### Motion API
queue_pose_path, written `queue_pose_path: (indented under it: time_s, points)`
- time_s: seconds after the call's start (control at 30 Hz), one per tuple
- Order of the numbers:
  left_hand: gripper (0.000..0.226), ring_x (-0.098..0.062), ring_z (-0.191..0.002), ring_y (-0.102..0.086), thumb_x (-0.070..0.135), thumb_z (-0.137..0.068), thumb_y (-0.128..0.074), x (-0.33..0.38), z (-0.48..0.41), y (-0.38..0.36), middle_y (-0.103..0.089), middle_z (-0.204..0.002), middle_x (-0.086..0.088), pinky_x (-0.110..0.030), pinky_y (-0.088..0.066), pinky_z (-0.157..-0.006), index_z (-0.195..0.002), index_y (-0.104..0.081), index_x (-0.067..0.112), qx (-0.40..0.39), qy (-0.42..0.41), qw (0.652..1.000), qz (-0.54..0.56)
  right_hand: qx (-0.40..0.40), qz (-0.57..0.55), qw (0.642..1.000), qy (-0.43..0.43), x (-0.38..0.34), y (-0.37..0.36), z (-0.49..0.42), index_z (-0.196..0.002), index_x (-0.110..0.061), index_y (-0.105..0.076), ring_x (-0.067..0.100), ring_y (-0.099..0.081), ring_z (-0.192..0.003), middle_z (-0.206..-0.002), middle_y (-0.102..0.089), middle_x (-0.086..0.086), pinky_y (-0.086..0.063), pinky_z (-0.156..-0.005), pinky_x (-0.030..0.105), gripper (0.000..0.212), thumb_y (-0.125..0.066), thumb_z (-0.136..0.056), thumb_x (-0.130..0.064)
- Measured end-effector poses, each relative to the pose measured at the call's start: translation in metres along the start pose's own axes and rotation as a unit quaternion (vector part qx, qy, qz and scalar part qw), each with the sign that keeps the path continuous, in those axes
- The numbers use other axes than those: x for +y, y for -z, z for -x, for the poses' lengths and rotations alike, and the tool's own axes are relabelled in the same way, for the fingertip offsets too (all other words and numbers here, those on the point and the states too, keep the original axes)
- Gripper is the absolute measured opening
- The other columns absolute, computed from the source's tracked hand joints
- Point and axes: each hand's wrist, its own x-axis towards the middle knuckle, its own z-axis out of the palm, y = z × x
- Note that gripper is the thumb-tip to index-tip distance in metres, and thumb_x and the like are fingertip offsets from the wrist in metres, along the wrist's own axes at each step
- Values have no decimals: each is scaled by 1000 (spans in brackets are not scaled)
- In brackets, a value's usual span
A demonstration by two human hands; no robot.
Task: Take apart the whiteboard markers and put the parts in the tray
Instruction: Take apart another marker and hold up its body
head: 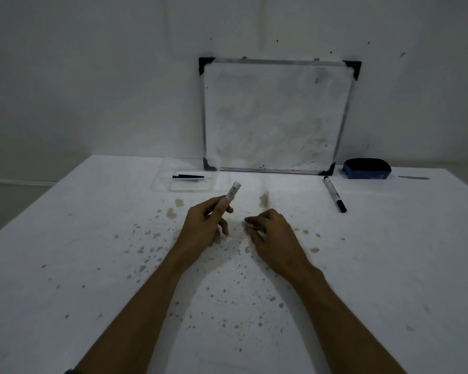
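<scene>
My left hand (206, 225) grips a white marker barrel (233, 191) that points up and away toward the tray. My right hand (270, 230) hovers just right of it, fingers curled and slightly apart, with nothing visible in them. A clear plastic tray (164, 182) sits at the far middle of the table and holds black marker parts (188, 177). A whole whiteboard marker (334, 194) with a black cap lies on the table to the right.
A whiteboard (276, 117) leans on the wall behind the tray. A blue eraser (366, 169) rests at the far right, with a thin grey strip (413, 178) beyond it. The white table (92, 265) is speckled with brown stains.
</scene>
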Motion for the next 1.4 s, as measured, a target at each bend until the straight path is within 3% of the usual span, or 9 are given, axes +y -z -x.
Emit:
queue_pose_path:
  time_s: [0.13,0.27,0.37,0.53,0.8,1.0,1.1,1.2,1.4]
  points:
    - [27,-12,-53,-63,33,-100,-65,-3,1,-4,-76,-87,0,-23,-50,-48,-123,-73,22,-26,-2,1000,-7,82,-143,981,-104,-4,12,-2,-117,-22,-67,2,-65,-84,-102,-70,-5,-51,-75,14,22,-67,-96,-29]
    - [32,-14,-55,-61,39,-94,-71,-7,5,-6,-74,-69,0,-27,-56,-58,-124,-74,29,-66,-13,997,-39,107,-451,866,-189,1,31,-7,-121,-17,-71,15,-72,-85,-101,-77,7,-61,-82,30,24,-65,-98,-17]
    - [30,-10,-54,-57,40,-93,-74,-6,7,-6,-77,-74,-2,-25,-54,-57,-122,-76,33,-80,-25,994,-64,105,-520,822,-208,4,34,-6,-118,-10,-75,25,-71,-92,-107,-77,14,-60,-89,37,23,-67,-96,-15]
    - [29,-10,-57,-60,41,-91,-75,-8,6,-5,-79,-85,0,-26,-54,-62,-120,-77,35,-87,-46,992,-78,79,-499,839,-202,2,29,-3,-120,-10,-74,19,-74,-89,-103,-80,8,-60,-82,29,26,-69,-95,-17]
    - [31,-15,-50,-56,40,-95,-70,-8,7,-9,-80,-91,11,-28,-53,-52,-123,-76,28,-78,-33,993,-77,97,-330,933,-111,1,26,1,-119,-26,-72,6,-74,-83,-97,-78,1,-61,-78,22,22,-64,-99,-22]
    - [25,-10,-38,-49,30,-102,-62,0,11,-12,-63,-49,9,-23,-43,-44,-103,-79,11,-74,-4,995,-73,76,-341,930,-119,-3,28,0,-118,-20,-75,6,-75,-86,-98,-79,0,-61,-82,22,24,-67,-97,-26]
    - [25,-12,-45,-55,34,-102,-61,5,14,-14,-62,-53,4,-25,-49,-51,-88,-77,20,-83,3,995,-48,73,-336,932,-116,-5,30,1,-125,-21,-72,11,-75,-91,-101,-78,-4,-61,-85,27,29,-66,-98,-28]
    - [23,-4,-61,-67,32,-106,-54,15,14,-30,-71,-79,3,-18,-52,-58,-101,-74,22,-82,12,996,-16,66,-343,930,-116,-12,34,6,-141,-24,-55,10,-74,-95,-112,-73,-5,-60,-84,25,45,-62,-99,-37]
    - [25,-11,-107,-74,30,-105,-56,36,0,-77,-80,-113,0,-31,-56,-100,-118,-72,18,-58,76,988,118,190,-230,932,-204,-13,51,15,-121,-28,-56,4,-63,-95,-110,-62,-7,-46,-72,12,38,-68,-91,-47]
